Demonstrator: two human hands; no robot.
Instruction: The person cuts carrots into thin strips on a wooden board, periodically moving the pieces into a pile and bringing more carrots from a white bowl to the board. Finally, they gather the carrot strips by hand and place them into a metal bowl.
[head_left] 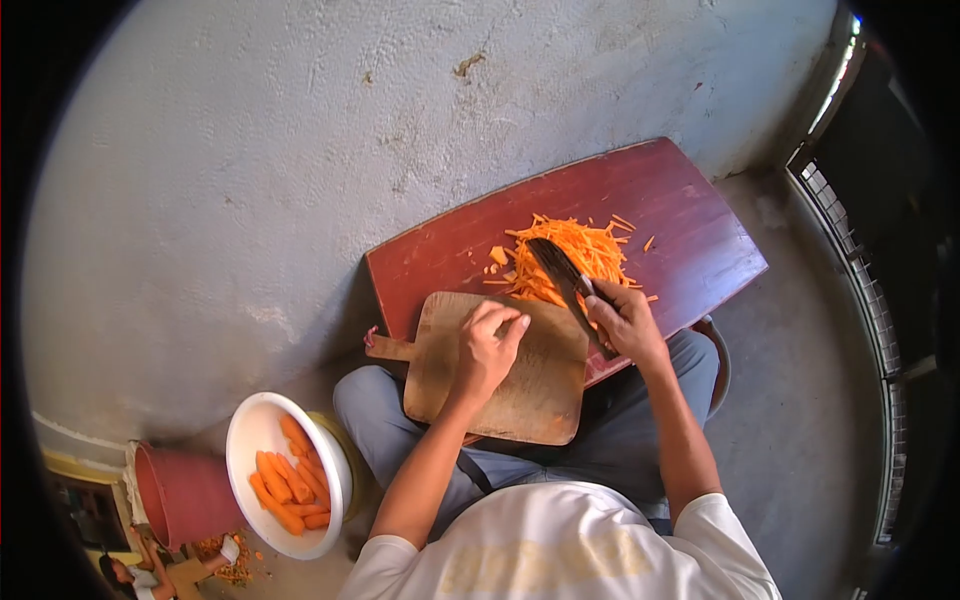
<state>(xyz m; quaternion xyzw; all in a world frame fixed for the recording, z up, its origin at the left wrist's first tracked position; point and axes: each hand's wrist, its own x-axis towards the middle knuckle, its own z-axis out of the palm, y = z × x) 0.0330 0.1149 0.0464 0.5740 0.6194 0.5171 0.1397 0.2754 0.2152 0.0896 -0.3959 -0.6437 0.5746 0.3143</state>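
My right hand (622,318) is wrapped round the handle of a dark, broad-bladed knife (556,268). The blade points up and left, over the near side of a heap of shredded carrot (585,248) on the red table (690,215). Over the wooden cutting board (500,390) is my left hand (488,345), its fingers curled and thumb near the fingertips; whether anything is between them is hidden. The board overlaps the table's near edge and my lap, its handle to the left. Small carrot pieces (498,256) lie left of the heap.
A white basin (340,480) of whole peeled carrots (290,478) stands at the lower left, beside a red bucket (195,495). Another person (140,575) is at the bottom left corner, near scraps on the floor. A rough wall (270,160) rises behind the table.
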